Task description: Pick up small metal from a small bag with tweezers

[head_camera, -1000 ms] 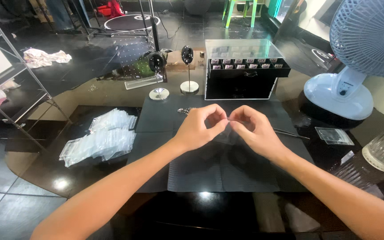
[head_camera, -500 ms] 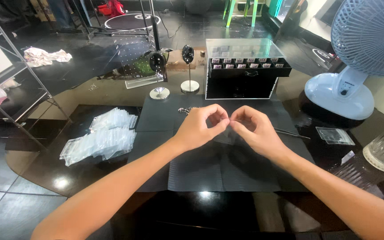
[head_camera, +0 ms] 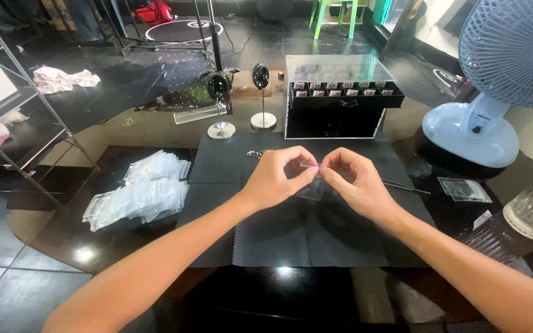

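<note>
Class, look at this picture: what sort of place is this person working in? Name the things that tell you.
Probably a small jewellery packing bench in a shop or workshop. Clues: the black compartment display case, two small display stands, and a pile of clear plastic bags.

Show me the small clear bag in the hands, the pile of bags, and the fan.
small clear bag (head_camera: pixel 311 188), head view, lower body under the fingertips
pile of bags (head_camera: pixel 137 192), head view, middle of heap
fan (head_camera: pixel 471 128), head view, white base
</note>
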